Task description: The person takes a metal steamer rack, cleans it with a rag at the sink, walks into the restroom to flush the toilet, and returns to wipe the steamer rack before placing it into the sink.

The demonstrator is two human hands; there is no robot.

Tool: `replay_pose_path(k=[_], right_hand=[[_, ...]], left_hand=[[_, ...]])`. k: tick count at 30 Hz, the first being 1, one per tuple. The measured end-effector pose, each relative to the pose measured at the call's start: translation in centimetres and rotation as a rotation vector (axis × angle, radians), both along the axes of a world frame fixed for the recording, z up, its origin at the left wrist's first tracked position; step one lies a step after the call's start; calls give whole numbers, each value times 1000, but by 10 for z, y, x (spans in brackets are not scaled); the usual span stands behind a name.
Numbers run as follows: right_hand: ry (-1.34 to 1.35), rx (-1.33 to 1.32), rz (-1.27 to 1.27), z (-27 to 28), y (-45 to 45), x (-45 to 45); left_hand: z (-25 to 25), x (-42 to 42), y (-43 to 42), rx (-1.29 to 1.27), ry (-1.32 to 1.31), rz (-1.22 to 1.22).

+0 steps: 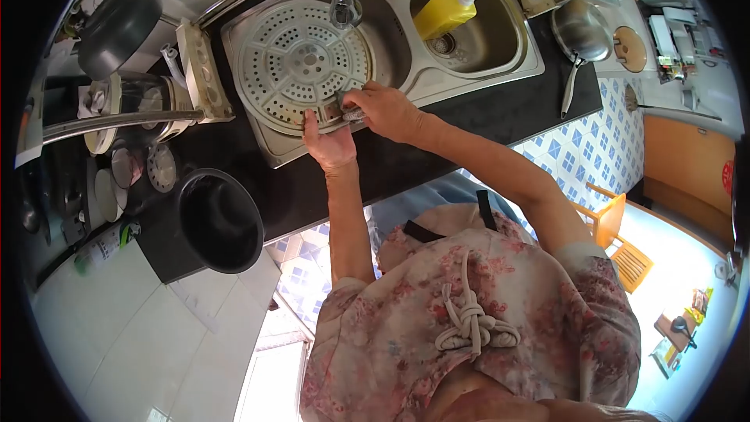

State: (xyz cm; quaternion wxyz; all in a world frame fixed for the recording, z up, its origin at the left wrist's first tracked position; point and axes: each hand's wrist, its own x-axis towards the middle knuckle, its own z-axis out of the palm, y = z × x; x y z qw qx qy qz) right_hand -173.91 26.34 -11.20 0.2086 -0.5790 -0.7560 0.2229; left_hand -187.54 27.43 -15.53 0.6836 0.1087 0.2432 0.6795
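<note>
A round, perforated metal steamer rack (pixel 285 70) lies over the left basin of the steel sink (pixel 500 82). My left hand (pixel 332 145) grips its near rim, thumb on top and fingers underneath, mostly hidden. On the rim just to the right, my right hand (pixel 387 112) is closed around a small grey scouring pad (pixel 353 115), pressed against the metal. Brownish stains show on the rack near both hands. Above its far right edge hangs the faucet head (pixel 344 9). Whether water runs from it is not clear.
A yellow bottle (pixel 447 14) lies in the right basin. On the dark counter stand a black basin (pixel 220 220) at left and a steel pan (pixel 582 31) at right, its handle pointing toward me. A rack with dishes (pixel 160 166) and a hanging dark pan (pixel 119 30) are at left.
</note>
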Motion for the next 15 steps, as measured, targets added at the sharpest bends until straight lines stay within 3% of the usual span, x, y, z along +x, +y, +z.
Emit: replay_pose_path(k=[6, 12, 15], right_hand=[[60, 181, 111, 2, -5, -4], [195, 112, 21, 15, -9, -21], [92, 161, 103, 9, -14, -34]], left_hand=[[12, -5, 2, -23, -81, -1], [6, -7, 1, -56, -33, -34], [2, -7, -3, -89, -40, -45]])
